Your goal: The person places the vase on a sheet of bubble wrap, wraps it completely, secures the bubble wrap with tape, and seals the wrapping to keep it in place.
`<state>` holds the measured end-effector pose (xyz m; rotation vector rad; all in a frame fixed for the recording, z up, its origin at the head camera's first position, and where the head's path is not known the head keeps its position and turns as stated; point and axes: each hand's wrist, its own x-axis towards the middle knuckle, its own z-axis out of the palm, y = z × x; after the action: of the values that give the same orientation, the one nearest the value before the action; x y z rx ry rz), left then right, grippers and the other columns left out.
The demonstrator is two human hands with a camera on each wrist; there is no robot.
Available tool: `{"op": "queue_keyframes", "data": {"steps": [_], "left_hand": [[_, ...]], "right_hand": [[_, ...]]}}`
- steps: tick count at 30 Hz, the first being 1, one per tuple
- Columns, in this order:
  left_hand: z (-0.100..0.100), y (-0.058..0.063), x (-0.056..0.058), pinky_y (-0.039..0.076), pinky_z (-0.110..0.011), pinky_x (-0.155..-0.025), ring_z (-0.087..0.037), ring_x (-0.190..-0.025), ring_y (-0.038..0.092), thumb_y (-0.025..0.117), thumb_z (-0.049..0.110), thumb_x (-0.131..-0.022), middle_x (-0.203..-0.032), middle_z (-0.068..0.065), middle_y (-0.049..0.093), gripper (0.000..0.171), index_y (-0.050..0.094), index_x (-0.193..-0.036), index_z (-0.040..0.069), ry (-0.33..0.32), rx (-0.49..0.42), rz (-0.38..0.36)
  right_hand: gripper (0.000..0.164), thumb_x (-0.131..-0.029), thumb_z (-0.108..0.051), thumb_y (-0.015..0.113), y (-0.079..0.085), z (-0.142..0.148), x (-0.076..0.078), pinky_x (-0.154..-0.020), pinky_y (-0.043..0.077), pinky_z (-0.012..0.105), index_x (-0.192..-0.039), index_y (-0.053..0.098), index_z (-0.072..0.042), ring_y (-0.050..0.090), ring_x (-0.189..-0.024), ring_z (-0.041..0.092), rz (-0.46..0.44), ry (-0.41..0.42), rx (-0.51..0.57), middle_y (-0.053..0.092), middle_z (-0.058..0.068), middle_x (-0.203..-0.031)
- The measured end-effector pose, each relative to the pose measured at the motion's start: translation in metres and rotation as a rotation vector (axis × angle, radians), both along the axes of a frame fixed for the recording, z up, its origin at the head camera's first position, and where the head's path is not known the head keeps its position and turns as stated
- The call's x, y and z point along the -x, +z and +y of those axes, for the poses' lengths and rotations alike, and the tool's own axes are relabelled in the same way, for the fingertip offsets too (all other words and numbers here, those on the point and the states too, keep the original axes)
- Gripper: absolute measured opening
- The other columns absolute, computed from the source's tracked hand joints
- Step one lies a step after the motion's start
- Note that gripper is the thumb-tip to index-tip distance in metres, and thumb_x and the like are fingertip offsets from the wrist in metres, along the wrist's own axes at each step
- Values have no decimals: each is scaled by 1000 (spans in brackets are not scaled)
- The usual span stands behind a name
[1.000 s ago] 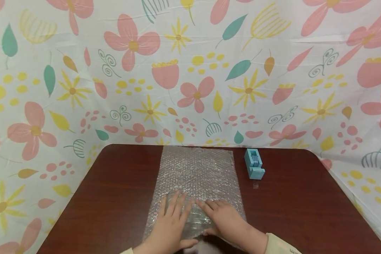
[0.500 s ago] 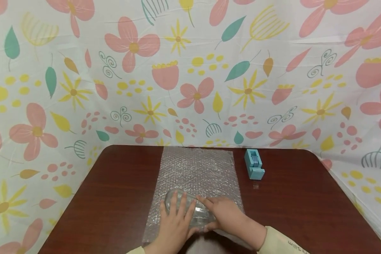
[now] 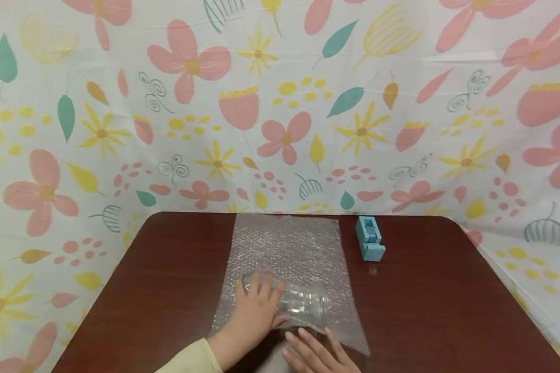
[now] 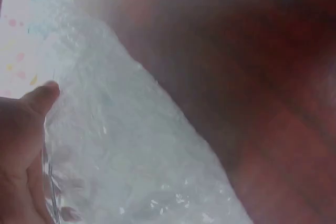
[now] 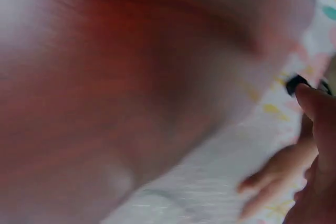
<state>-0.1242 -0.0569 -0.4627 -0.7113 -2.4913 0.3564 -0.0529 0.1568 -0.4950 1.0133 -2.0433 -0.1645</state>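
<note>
Glass jar (image 3: 305, 303) ahead, free tabletop (image 3: 429, 305) right

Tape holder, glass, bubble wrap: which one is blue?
The tape holder, on the bare table right of the bubble wrap. It's light blue; the glass and bubble wrap are clear.

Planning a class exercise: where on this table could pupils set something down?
Bare tabletop lies between the bubble wrap and the table's left edge, and from the light-blue tape dispenser to the right edge. Crowded: the wrap's near half, with the glass jar, the left hand on it and the right hand close by.
</note>
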Motion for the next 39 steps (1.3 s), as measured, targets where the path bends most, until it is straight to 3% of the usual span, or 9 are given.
{"op": "queue_keyframes", "data": {"steps": [3, 7, 14, 23, 26, 28, 31, 34, 39], "left_hand": [[-3, 6, 5, 58, -56, -89, -32, -126, 62, 60, 74, -86, -135, -6, 67, 70, 62, -137, 25, -2, -17, -69], [-4, 10, 8, 57, -59, -90, -34, -128, 60, 60, 69, -89, -137, -9, 65, 67, 62, -137, 23, -13, -54, -157], [-1, 15, 11, 55, -61, -93, -35, -129, 58, 60, 66, -91, -138, -10, 63, 66, 60, -139, 21, -26, -71, -234], [-4, 8, 11, 54, -60, -92, -35, -130, 58, 62, 68, -88, -139, -9, 63, 68, 61, -137, 22, -69, -76, -170], [-5, 7, 11, 55, -60, -92, -36, -130, 59, 61, 69, -88, -139, -9, 63, 68, 61, -136, 22, -85, -60, -159], [-5, 6, 11, 56, -60, -91, -36, -129, 60, 61, 70, -88, -138, -9, 64, 68, 61, -136, 22, -95, -53, -148], [-6, 6, 11, 56, -59, -90, -35, -128, 61, 61, 71, -87, -137, -9, 65, 68, 61, -134, 23, -107, -46, -121], [-7, 7, 11, 56, -56, -90, -34, -127, 61, 62, 72, -86, -135, -7, 66, 67, 60, -133, 24, -104, -40, -89], [-8, 9, 12, 55, -56, -91, -32, -127, 60, 61, 72, -86, -136, -6, 65, 67, 60, -133, 24, -95, -33, -105]], "right_hand": [[69, -107, -60, 22, -13, 4, 0, -132, 8, 54, -162, 31, -19, 16, -162, 22, 17, -1, 20, 25, 3, -172], [78, -104, -68, 14, -17, 14, 7, -131, 1, 56, -166, 16, -20, 3, -164, 22, -70, -29, -46, 9, 3, -175], [78, -105, -66, 20, -12, 21, 39, -130, -1, 59, -166, 13, -17, 0, -164, 25, 36, -36, -82, 5, 6, -175], [87, -101, -73, 26, 8, 19, 73, -130, -3, 60, -166, 13, -17, -1, -164, 26, 37, -58, -48, 4, 8, -175], [92, -99, -76, 28, 12, 17, 79, -130, -8, 56, -166, 12, -16, 1, -164, 30, -56, -60, -47, 7, 10, -175], [95, -96, -80, 33, 14, 17, 80, -131, -8, 51, -165, 20, -16, 18, -161, 35, -133, -80, -47, 22, 13, -172], [97, -89, -82, 46, 16, 16, 79, -130, 20, 48, -157, 36, -13, 48, -143, 34, -237, -136, -54, 49, 14, -156], [94, -83, -80, 59, 17, 14, 81, -109, 50, 46, -146, 52, -10, 65, -116, 25, -304, -151, -53, 68, 7, -127], [83, -87, -75, 61, 17, 12, 86, -88, 58, 37, -137, 62, -9, 62, -95, 16, -329, -113, -51, 66, 0, -101]]}}
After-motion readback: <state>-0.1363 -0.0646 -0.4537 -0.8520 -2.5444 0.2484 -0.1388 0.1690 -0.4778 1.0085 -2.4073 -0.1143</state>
